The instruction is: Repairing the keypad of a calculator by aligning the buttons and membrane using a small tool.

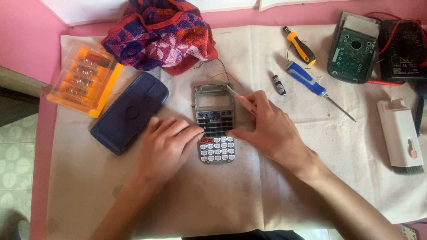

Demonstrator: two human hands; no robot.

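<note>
A grey calculator front (214,121) with dark and white keys lies on the cream cloth (249,195). My left hand (165,147) rests on the calculator's left edge, fingertips touching the keypad. My right hand (267,126) presses its thumb on the right edge of the keypad and holds a thin pink-handled tool (239,98), whose tip points at the calculator's upper right corner. Thin wires (222,71) trail from the top of the calculator.
A dark blue back cover (130,113) and an orange bit case (84,80) lie left. A patterned towel (160,33) sits behind. Right: blue screwdriver (311,84), yellow screwdriver (300,45), small black part (278,84), green circuit board (353,51), black meter (402,46), white brush tool (400,135).
</note>
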